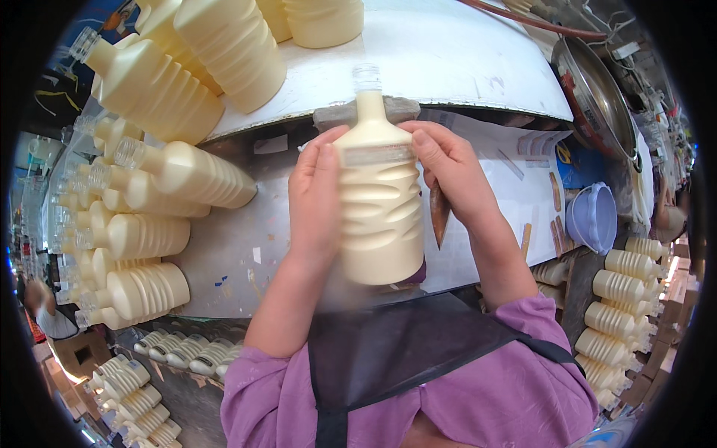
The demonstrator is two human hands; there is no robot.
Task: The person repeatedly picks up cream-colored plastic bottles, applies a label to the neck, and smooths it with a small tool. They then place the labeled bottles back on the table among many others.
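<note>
A cream bottle [381, 224] with ribbed sides and a clear threaded neck lies before me, neck pointing away. Across its shoulder runs a translucent strip [376, 154] that bears small red writing. My left hand [315, 196] presses along the bottle's left side, thumb near the strip's left end. At the strip's right end are the thumb and fingers of my right hand [452, 168]. A brown pointed flat tool [439, 215] is tucked in that right hand, tip towards me. Behind the bottle's neck sits a grey block-like pad [335, 116]; whether they touch I cannot tell.
More cream bottles [148, 232] lie stacked on the left; larger ones [229, 56] stand on the raised white surface [448, 61]. To the right are printed strips [539, 147], a lavender bucket [591, 218] and a metal basin [599, 101]. Bottles [613, 313] fill the lower right.
</note>
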